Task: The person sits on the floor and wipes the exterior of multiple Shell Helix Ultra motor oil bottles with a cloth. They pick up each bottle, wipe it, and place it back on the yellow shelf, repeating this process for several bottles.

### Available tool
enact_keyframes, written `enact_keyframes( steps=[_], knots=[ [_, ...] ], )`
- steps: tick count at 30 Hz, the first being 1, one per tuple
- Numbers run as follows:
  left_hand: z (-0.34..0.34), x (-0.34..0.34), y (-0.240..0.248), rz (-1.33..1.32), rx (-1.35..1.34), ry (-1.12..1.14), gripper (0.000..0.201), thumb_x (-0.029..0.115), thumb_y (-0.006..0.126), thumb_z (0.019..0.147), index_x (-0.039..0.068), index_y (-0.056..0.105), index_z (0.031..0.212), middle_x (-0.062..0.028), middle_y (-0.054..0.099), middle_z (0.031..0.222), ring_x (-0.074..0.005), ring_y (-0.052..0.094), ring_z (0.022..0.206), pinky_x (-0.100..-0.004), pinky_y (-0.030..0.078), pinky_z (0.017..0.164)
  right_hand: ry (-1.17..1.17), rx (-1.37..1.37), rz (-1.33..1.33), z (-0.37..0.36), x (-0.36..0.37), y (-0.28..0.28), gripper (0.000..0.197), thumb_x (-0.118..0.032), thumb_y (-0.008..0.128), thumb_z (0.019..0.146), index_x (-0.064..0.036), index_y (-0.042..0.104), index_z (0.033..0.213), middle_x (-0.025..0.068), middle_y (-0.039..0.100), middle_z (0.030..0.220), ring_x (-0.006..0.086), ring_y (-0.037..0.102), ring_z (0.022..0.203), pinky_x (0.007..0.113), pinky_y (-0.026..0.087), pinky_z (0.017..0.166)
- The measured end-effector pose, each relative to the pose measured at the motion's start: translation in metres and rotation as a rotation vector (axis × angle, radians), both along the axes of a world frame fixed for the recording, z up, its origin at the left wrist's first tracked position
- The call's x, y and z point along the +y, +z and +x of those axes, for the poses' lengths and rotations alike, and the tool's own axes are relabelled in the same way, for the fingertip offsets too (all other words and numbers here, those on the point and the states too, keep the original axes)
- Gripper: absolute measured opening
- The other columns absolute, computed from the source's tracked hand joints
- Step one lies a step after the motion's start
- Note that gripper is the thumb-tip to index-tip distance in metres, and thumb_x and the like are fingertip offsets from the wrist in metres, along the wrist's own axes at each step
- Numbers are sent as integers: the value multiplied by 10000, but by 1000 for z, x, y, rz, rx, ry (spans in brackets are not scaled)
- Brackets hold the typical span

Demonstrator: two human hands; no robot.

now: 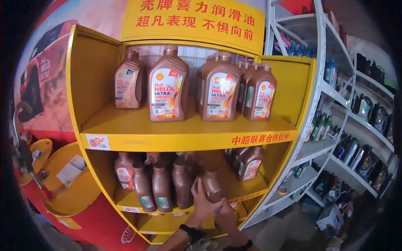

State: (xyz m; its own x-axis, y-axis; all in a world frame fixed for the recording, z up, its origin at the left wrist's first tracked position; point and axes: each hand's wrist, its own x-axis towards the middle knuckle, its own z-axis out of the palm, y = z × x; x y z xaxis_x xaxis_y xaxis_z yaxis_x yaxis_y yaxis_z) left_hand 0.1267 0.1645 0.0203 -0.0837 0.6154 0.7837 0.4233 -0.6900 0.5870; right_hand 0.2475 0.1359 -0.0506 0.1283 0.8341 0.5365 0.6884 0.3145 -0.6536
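Observation:
A brown plastic motor oil bottle (213,187) leans over the front edge of the lower yellow shelf. My left hand (202,201) grips it from the left, fingers up along its side and thumb across its lower end. Against that lower end, on the right, my right hand (226,212) is closed; its fingertips are partly hidden. Just left of my hands stand more brown oil bottles in a row, the closest a bottle (181,186) with its side turned outward. Another bottle (250,164) with a light label stands to the right, farther back.
Large brown oil bottles (168,85) line the upper shelf (184,141) of the yellow rack above my hands. A yellow-topped red drum (58,196) stands at the left. White metal shelving (312,150) with various bottles rises at the right, with an open carton (331,217) low beside it.

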Motion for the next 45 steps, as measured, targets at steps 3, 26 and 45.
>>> enact_keyframes(
  steps=[3,26,45],
  knots=[
    [-7,4,-11,-76,-22,64,1158,363,878,600,-26,199,1454,-309,255,1406,-475,329,1287,-491,357,1063,224,-34,-116,17,7,12,538,-291,771,746,-21,546,1155,184,645,1014,334,641,936,412,499,806],
    [-22,32,-60,-515,-281,-96,1151,168,883,567,-33,183,1459,-201,414,1354,-309,459,1216,-396,390,1028,217,-862,-57,76,145,58,289,-276,576,876,-58,675,1039,198,565,1208,365,405,1305,463,345,1073],
    [-24,40,-116,-377,2,133,1239,321,913,480,-51,215,1433,-246,454,1306,-382,485,1198,-463,411,996,287,-729,-77,54,224,66,271,-253,577,874,-63,673,1042,191,570,1198,361,416,1295,458,353,1066]
  ],
)
